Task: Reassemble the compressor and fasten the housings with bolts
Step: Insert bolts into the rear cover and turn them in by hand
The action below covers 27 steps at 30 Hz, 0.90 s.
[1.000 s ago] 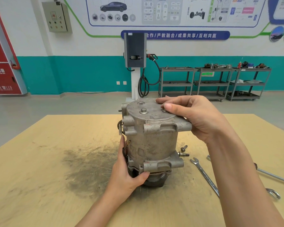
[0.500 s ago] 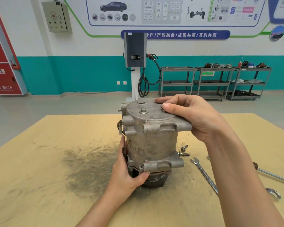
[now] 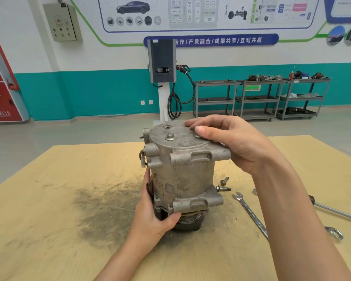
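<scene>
Compressor [image 3: 182, 173] stands upright at centre frame on the wooden bench [image 3: 49, 230], pulley end down, grey cast housing up. Left hand [image 3: 152, 218] grasps the lower housing at its left side, thumb curled under the bottom mounting lug, fingers wrapped round the back out of sight. Right hand [image 3: 237, 142] grips the top cover from the right: thumb pressed on the top face over a bolt head, fingers curled along the far rim, palm against the right-hand lug. One bolt [image 3: 170, 136] is seated in the top cover, left of the thumb; an unfilled hole sits just behind it.

Two loose bolts [image 3: 224, 184] lie on the bench just right of the compressor base, close to each other. A combination wrench [image 3: 249, 213] lies lower right, open end toward the compressor. Further right a screwdriver shaft [image 3: 336, 212], partly hidden by the right forearm. Dark greasy smear [image 3: 107, 207] on the bench, left of the compressor.

Background, upper frame: charging station [image 3: 162, 61], grey metal shelf carts [image 3: 261, 98] at right, wall poster.
</scene>
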Tool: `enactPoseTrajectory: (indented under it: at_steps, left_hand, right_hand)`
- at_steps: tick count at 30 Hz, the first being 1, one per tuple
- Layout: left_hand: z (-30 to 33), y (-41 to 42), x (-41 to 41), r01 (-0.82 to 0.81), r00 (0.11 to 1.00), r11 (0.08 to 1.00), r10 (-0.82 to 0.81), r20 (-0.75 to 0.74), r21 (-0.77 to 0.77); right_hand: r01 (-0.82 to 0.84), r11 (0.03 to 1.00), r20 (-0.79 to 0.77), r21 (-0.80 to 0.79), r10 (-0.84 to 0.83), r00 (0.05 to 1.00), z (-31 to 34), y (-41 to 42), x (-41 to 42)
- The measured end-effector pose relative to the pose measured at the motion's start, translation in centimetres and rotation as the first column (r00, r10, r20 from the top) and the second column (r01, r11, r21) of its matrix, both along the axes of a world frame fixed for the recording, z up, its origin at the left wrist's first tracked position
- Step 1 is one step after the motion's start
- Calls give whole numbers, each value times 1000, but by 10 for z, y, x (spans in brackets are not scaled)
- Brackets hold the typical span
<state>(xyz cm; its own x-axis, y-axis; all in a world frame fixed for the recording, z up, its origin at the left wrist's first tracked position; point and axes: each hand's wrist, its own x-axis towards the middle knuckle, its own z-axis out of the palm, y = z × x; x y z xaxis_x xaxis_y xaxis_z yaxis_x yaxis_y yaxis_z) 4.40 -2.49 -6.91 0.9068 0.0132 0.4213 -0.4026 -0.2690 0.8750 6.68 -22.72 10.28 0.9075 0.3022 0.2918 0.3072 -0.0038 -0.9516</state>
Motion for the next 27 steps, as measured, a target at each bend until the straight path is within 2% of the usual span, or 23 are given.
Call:
enactPoseTrajectory:
  at_steps: [6,11,16,20,24,27]
  left_hand:
    - [1,0,-1,22,1000,1000,-22,-4,8]
    - [-1,1,0,30,1000,1000,-30,-7,10]
    - [-1,1,0,35,999,999,-35,6,-5]
    - [-4,1,0,50,998,999,-50,23,-16]
    - [-7,2,3,72,997,996,-70,35,-48]
    - [-9,2,5,83,996,995,-81,33,-57]
  right_hand:
    - [33,999,-4,44,-33,999,-3,0,2]
    - [125,976,-15,181,-124,992,-10,10,12]
    - [77,954,-92,291,-52,994,-20,19,21]
    - [76,954,-85,289,-54,995,-21,23,23]
    - [80,977,-86,200,-63,994,-17,26,26]
    - [104,984,-4,145,-105,995,-12,22,20]
